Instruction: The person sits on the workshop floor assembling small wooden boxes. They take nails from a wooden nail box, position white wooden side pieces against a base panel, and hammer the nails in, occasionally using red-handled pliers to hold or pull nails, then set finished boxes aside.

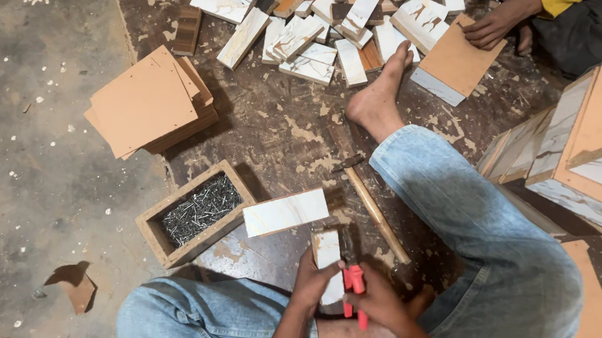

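Observation:
My left hand point(313, 283) grips a small white marbled board piece point(326, 252) held upright between my knees. My right hand point(376, 301) is closed around red-handled pliers point(354, 282), whose dark jaws touch the piece's right edge. A longer white marbled board point(285, 212) lies just above the hands on the floor. A hammer point(372, 206) with a wooden handle lies to the right of it, beside my jeans-clad leg.
An open wooden box of nails point(198, 211) sits left of the hands. A stack of brown square boards point(147, 102) lies further left. Several marbled offcuts point(311, 28) are heaped at the top. Another person's hand point(491, 27) rests on a brown board point(457, 60). Assembled boxes point(592, 147) stand at right.

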